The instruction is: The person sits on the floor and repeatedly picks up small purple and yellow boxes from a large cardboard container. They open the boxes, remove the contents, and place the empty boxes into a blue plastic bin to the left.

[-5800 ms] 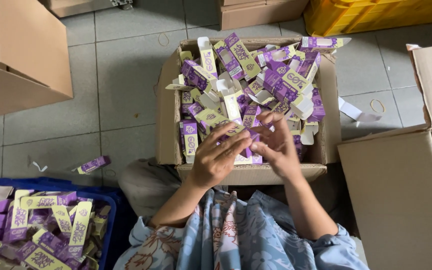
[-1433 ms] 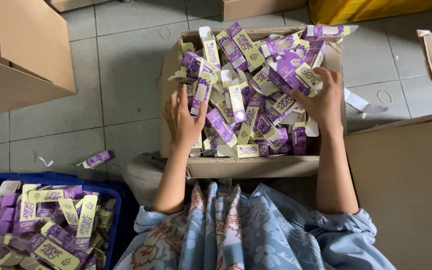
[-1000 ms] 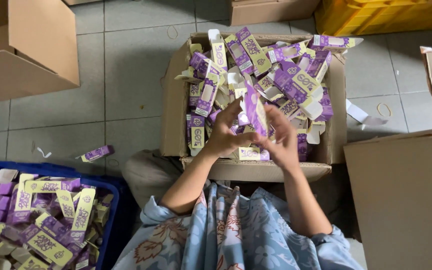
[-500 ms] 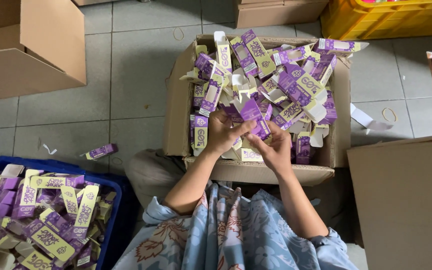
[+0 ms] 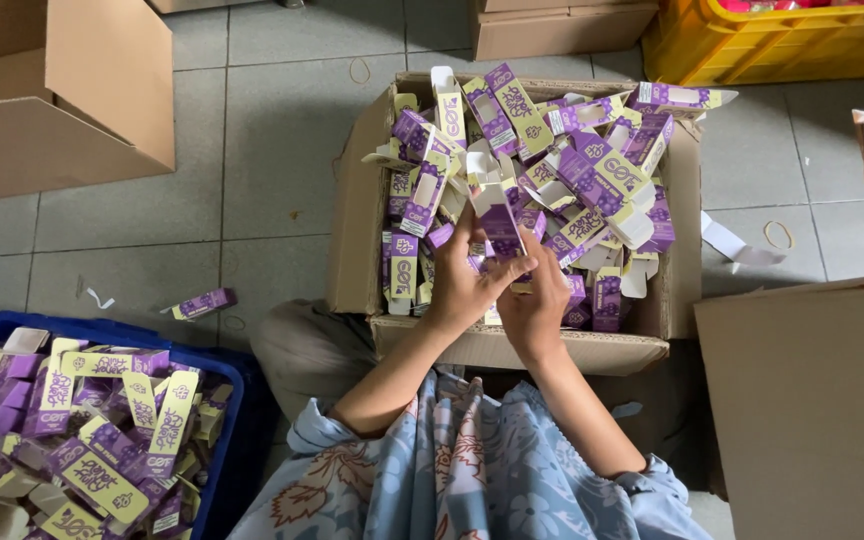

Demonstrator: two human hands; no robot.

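My left hand [image 5: 460, 282] and my right hand [image 5: 540, 300] meet over the near side of an open cardboard box [image 5: 512, 350] and together hold one small purple and white carton [image 5: 497, 215], which stands upright between the fingers. The box is heaped with several purple and yellow folded cartons [image 5: 572, 165]. My patterned blue sleeves show at the bottom of the view.
A blue crate [image 5: 242, 400] at the lower left holds several flat purple and yellow cartons. One loose carton [image 5: 202, 303] lies on the grey tiled floor. Open cardboard boxes stand at the upper left [image 5: 72, 100] and right [image 5: 812, 400]; a yellow crate [image 5: 782, 40] is at the top right.
Both hands spread apart over the pile, then came back together at the near side of the box. They have lifted one carton upright between them.
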